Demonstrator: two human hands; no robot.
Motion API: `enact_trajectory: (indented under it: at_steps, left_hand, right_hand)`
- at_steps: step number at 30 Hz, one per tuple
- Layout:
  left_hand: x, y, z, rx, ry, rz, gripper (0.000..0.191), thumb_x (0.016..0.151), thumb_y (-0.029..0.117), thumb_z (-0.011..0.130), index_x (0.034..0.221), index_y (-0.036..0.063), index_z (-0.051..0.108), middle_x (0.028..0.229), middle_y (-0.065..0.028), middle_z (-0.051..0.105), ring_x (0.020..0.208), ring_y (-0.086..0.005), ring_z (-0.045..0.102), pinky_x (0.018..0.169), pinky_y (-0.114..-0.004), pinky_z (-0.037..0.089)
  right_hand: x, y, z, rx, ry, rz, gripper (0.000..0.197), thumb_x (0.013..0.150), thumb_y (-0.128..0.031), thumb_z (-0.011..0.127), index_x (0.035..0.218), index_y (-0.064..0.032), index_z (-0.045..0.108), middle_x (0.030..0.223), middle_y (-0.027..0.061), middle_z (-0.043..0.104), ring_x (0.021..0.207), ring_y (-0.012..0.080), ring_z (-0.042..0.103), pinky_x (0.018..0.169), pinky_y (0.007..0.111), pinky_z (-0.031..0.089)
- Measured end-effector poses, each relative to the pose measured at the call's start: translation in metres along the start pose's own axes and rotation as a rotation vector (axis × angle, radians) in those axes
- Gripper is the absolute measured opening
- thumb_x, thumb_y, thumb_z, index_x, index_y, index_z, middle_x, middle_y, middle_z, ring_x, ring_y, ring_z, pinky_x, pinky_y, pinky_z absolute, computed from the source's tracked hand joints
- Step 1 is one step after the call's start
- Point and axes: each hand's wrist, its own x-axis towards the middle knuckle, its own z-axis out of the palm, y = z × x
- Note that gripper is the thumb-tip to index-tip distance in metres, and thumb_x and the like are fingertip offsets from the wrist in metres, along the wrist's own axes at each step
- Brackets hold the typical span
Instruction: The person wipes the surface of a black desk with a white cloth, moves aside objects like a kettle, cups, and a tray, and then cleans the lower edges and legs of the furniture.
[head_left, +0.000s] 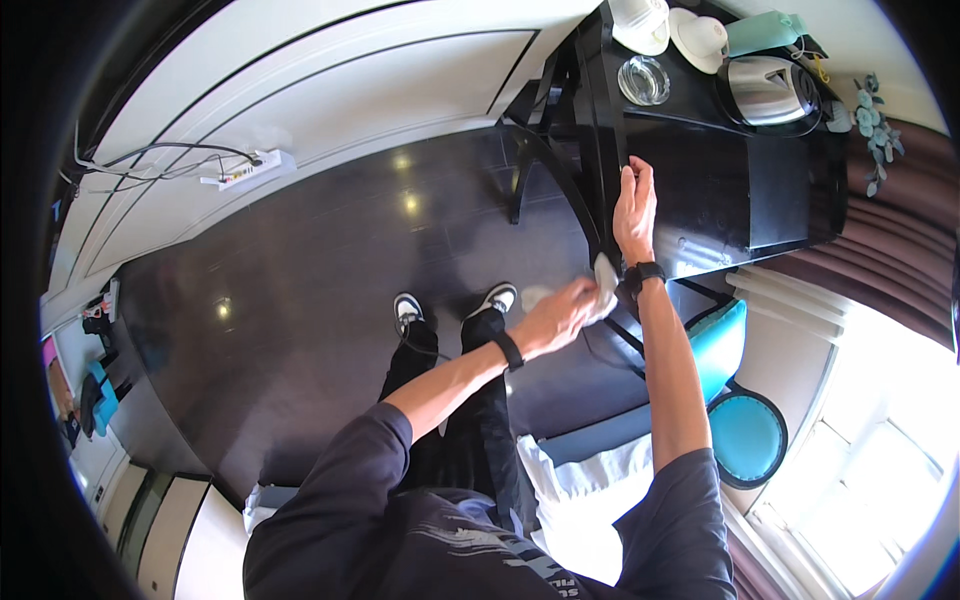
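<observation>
A crumpled white cloth (602, 289), slightly blurred, is in my left hand (559, 319), beside the lower end of an upright-looking black wooden bar (602, 112). My right hand (635, 210) lies against that bar at the edge of the glossy black table (686, 176), its fingers partly curled; whether it grips the wood is unclear. Curved black wooden legs (566, 180) stand just left of the bar. On the tabletop are a glass ashtray (643, 80), white cups on saucers (701, 37) and a stainless steel electric kettle (765, 90).
A mint green bottle (761, 32) lies behind the kettle. Turquoise padded seating (746, 435) is at the right, near the window. White bedding (577, 517) is close by my legs. A power strip (251, 171) with cables is at the white wall panel.
</observation>
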Motion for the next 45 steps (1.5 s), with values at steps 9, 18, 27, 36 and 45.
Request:
enact_trajectory:
  at_steps: [9, 18, 27, 36, 45]
  left_hand:
    - [-0.031, -0.043, -0.034, -0.053, 0.16, -0.135, 0.034, 0.095, 0.003, 0.057, 0.129, 0.0016, 0.054, 0.112, -0.0188, 0.056, 0.097, -0.0361, 0.062, 0.082, -0.042, 0.052]
    - [0.053, -0.011, -0.045, -0.197, 0.224, -0.152, 0.058, 0.094, 0.002, 0.061, 0.149, 0.0057, 0.044, 0.116, -0.0187, 0.055, 0.1, -0.0341, 0.059, 0.087, -0.036, 0.049]
    - [0.058, -0.031, -0.004, -0.167, 0.339, -0.232, 0.052, 0.097, 0.0, 0.056, 0.146, -0.0023, 0.042, 0.115, -0.0182, 0.051, 0.092, -0.0287, 0.058, 0.081, -0.033, 0.049]
    - [0.12, -0.079, -0.06, 0.128, 0.215, -0.149, 0.044, 0.087, -0.004, 0.053, 0.128, 0.012, 0.059, 0.117, -0.0128, 0.055, 0.091, -0.0378, 0.064, 0.075, -0.046, 0.053]
    - [0.176, -0.153, -0.109, 0.436, 0.008, -0.152, 0.035, 0.087, 0.001, 0.054, 0.121, 0.007, 0.058, 0.119, -0.0169, 0.056, 0.098, -0.0422, 0.063, 0.079, -0.049, 0.054]
  right_hand:
    - [-0.004, -0.007, 0.006, -0.047, 0.044, -0.029, 0.03, 0.103, -0.021, 0.048, 0.118, 0.0046, 0.055, 0.11, 0.0268, 0.062, 0.101, 0.0431, 0.06, 0.09, 0.045, 0.048]
    - [0.0, -0.006, 0.0, -0.009, 0.075, -0.11, 0.022, 0.101, -0.013, 0.051, 0.112, 0.0041, 0.056, 0.102, 0.0246, 0.063, 0.091, 0.0429, 0.061, 0.082, 0.045, 0.05]
    - [0.0, -0.013, -0.004, 0.005, 0.05, -0.073, 0.021, 0.1, -0.012, 0.051, 0.113, 0.0042, 0.055, 0.1, 0.0241, 0.059, 0.087, 0.0424, 0.059, 0.077, 0.045, 0.05]
    - [0.001, -0.016, -0.007, 0.047, 0.008, 0.037, 0.023, 0.1, -0.013, 0.05, 0.115, 0.0035, 0.054, 0.103, 0.0233, 0.059, 0.09, 0.0437, 0.059, 0.079, 0.046, 0.05]
    - [0.005, -0.022, -0.004, 0.017, 0.043, 0.095, 0.02, 0.097, -0.012, 0.055, 0.114, -0.0007, 0.058, 0.097, 0.0177, 0.059, 0.083, 0.0357, 0.063, 0.073, 0.044, 0.053]
